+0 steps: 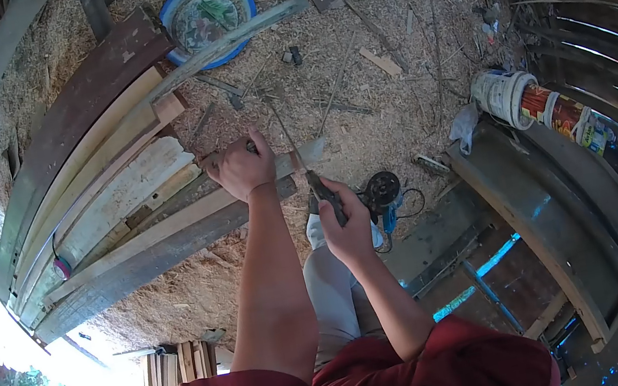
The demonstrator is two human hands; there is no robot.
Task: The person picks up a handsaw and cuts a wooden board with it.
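In the head view my right hand (345, 221) is wrapped around the dark handle of a handsaw (283, 127). Its long thin blade points away from me and crosses a wooden plank (309, 153) near the plank's right end. My left hand (242, 165) lies on that plank, to the left of the blade, with its fingers curled down and its thumb raised. Its fingertips are partly hidden. More long boards (150, 180) lie side by side to the left of my left hand.
A blue-rimmed basin (249, 7) stands at the far side on ground strewn with wood shavings. A corded power tool (383, 192) lies right of my right hand. White buckets (506, 99) and curved wooden panels (530, 228) are on the right. A pink-and-black object (62, 267) rests on the boards.
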